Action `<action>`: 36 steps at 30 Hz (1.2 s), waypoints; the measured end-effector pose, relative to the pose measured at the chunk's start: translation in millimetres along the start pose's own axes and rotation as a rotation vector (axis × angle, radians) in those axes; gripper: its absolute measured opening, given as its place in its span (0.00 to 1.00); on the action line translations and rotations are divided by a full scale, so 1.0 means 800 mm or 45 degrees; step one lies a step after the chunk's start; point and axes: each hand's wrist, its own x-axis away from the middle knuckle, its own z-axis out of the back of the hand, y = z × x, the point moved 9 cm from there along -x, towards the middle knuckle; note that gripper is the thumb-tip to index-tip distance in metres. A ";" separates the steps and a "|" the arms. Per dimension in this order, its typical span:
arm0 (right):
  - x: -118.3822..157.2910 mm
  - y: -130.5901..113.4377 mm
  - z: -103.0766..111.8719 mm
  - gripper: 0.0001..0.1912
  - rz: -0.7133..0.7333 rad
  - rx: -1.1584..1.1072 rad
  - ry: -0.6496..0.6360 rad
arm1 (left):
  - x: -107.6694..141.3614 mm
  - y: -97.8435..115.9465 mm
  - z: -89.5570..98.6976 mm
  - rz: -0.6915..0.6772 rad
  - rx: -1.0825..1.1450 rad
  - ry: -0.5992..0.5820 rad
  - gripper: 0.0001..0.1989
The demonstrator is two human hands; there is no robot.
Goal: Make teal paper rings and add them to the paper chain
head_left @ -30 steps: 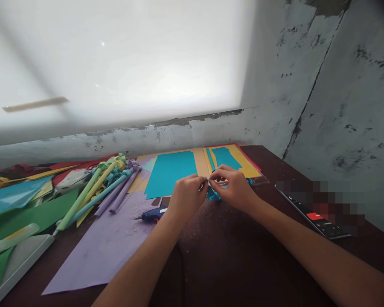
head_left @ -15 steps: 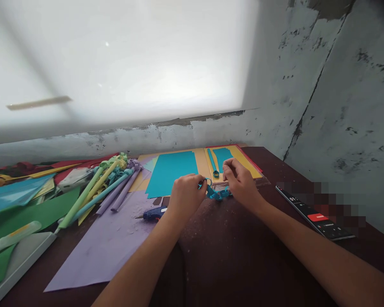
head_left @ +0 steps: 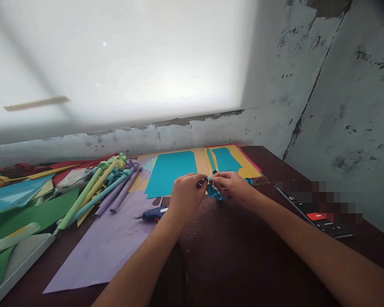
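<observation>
Between my two hands hangs a curled blue paper strip (head_left: 215, 194), low over the dark table. My left hand (head_left: 189, 192) pinches its upper left end. Fingertips of my right hand (head_left: 233, 186) are closed on the same strip, close beside the left fingertips. Part of the blue paper shows past the right hand's far side. Behind the hands lie a rolled blue paper tube (head_left: 211, 160) and cut blue pieces (head_left: 226, 160) on yellow sheets. To the left of my left hand rests a blue glue gun (head_left: 153, 213).
Large blue sheets (head_left: 173, 170) lie behind my left hand, and a purple sheet (head_left: 105, 251) spreads at the left. Rolled paper tubes with curled ends (head_left: 92, 192) sit on green sheets (head_left: 51, 213). A phone (head_left: 313, 213) lies at the right.
My right hand has moved left and down, and its fingertips now meet the blue strip beside my left hand. The left hand has barely moved.
</observation>
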 end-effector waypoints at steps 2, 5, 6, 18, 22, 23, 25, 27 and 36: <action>0.000 0.007 -0.008 0.21 -0.065 -0.094 -0.080 | 0.001 0.001 -0.001 -0.017 0.003 -0.006 0.10; 0.000 0.014 -0.015 0.22 -0.114 -0.187 -0.144 | 0.002 0.001 -0.002 -0.030 0.000 -0.013 0.11; 0.000 0.017 -0.016 0.22 -0.134 -0.211 -0.154 | 0.002 0.001 -0.002 -0.030 0.002 -0.009 0.12; 0.000 0.022 -0.012 0.17 -0.208 -0.341 -0.136 | -0.001 0.001 -0.004 -0.071 -0.063 -0.046 0.11; -0.002 0.023 -0.014 0.18 -0.179 -0.343 -0.191 | 0.000 0.003 0.001 -0.070 -0.082 -0.026 0.13; -0.003 0.023 -0.013 0.18 -0.168 -0.349 -0.191 | 0.000 0.003 0.001 -0.068 -0.086 -0.026 0.13; -0.004 0.023 -0.010 0.19 -0.156 -0.359 -0.174 | 0.000 0.003 -0.001 -0.059 -0.096 -0.033 0.12; -0.004 0.023 -0.008 0.20 -0.160 -0.361 -0.154 | -0.001 0.001 -0.004 -0.047 -0.102 -0.046 0.10; -0.002 0.019 0.001 0.14 -0.208 -0.425 -0.041 | -0.003 -0.007 -0.003 0.082 0.070 -0.009 0.16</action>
